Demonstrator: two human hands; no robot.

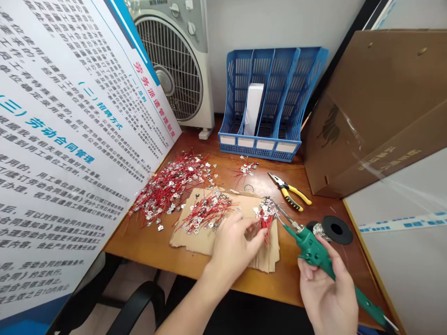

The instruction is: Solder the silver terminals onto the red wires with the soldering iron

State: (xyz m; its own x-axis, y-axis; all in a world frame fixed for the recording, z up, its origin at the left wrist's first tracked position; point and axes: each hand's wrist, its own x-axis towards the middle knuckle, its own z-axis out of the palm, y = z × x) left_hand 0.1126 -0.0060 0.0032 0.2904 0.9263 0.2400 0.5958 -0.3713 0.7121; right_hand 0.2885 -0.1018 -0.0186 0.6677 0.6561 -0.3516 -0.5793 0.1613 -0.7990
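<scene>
My left hand (234, 246) pinches a small bundle of red wires with metal terminals (266, 215) and holds it down on a piece of cardboard (195, 235). My right hand (328, 293) grips a green soldering iron (316, 253), whose metal tip points up-left at the terminals of that bundle. A second cluster of wires (206, 210) lies on the cardboard to the left of my left hand.
A big heap of red wires (171, 186) lies on the wooden desk (146, 242) by a leaning printed board (70, 139). Yellow-handled pliers (289, 190), a black solder spool (335, 229), a blue file rack (272, 102), a fan (178, 65) and a cardboard box (377, 111) surround the work area.
</scene>
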